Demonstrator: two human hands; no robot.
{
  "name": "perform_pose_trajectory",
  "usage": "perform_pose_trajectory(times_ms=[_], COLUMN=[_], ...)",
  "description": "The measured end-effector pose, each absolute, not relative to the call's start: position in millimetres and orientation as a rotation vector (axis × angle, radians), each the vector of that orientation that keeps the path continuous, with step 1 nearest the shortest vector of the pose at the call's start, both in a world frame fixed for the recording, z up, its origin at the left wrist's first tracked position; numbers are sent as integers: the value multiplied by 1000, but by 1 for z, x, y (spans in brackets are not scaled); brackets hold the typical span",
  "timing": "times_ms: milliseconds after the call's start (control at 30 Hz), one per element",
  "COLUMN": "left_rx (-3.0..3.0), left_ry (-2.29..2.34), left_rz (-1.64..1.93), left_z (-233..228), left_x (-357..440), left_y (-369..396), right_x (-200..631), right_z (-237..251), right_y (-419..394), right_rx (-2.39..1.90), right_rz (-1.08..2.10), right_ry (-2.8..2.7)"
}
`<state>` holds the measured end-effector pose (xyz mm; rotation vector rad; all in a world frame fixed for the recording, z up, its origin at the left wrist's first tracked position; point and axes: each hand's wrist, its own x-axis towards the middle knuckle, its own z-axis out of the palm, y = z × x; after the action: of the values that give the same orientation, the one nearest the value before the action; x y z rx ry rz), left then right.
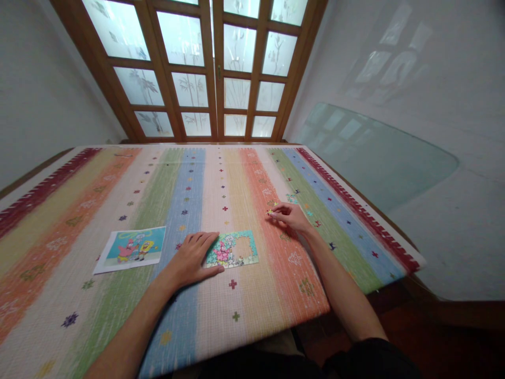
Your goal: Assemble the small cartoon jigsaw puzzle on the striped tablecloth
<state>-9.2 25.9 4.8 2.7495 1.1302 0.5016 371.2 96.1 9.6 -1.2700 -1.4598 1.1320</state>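
Note:
A small cartoon jigsaw puzzle point(236, 249) lies on the striped tablecloth point(118, 179), partly assembled with a gap near its right side. My left hand point(195, 257) rests flat on the puzzle's left edge, fingers spread. My right hand point(289, 216) is further right and a little farther away, pinching a small puzzle piece point(270, 212) at its fingertips. A few loose pieces point(292, 198) lie just beyond that hand. A printed reference picture point(132, 248) of the same cartoon lies to the left of my left hand.
The table's right edge point(366, 216) and near edge point(276, 337) drop off to a dark floor. A glass pane point(374, 152) leans against the right wall. Wooden doors with frosted glass point(213, 68) stand behind the table.

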Motion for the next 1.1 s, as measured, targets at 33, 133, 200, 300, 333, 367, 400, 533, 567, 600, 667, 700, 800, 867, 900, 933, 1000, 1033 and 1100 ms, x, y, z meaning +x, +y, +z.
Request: perform_pose_trajectory(times_ms=[33,133,200,300,333,367,400,533,567,600,667,700,800,867,900,933,1000,1033,1100], left_rx=[2750,2753,2756,2765,2766,2766,2764,2754,2756,2758,2764,2764,2753,2742,2739,2738,2740,2744,2747], left_ry=[1128,1124,1126,1118,1117,1119,1123,1125,1123,1120,1116,1117,1121,1123,1124,1127,1129,1128,1124], left_rz=[503,511,513,512,511,509,508,513,515,515,514,514,514,508,506,506,506,506,503], left_z=[5,5,5,6,6,6,5,5,5,5,6,6,6,5,5,5,6,6,7], left_x=[-9,-9,-9,-8,-8,-8,-8,-9,-8,-8,-8,-8,-8,-8,-9,-9,-9,-9,-9], left_y=[26,26,26,26,26,26,26,26,26,26,26,26,26,26,26,26,26,26,26], right_x=[371,369,368,366,365,365,364,362,362,362,362,362,359,354,351,347,338,334,323], right_z=[10,10,9,9,8,8,8,8,8,8,8,8,9,11,12,13,14,15,15], right_y=[96,95,94,94,94,94,94,94,94,93,93,93,92,91,89,87,82,79,73], right_rx=[-1268,-1277,-1291,-1305,-1309,-1314,-1319,-1348,-1356,-1362,-1374,-1380,-1362,-1314,-1290,-1273,-1257,-1247,-1211], right_rz=[1130,1128,1128,1128,1127,1126,1125,1112,1106,1102,1086,1078,1071,1109,1143,1182,1266,1303,1376], right_ry=[-1470,-1482,-1484,-1489,-1492,-1497,-1502,-1524,-1527,-1529,-1529,-1529,-1524,-1516,-1519,-1529,-1575,-1604,-1662])
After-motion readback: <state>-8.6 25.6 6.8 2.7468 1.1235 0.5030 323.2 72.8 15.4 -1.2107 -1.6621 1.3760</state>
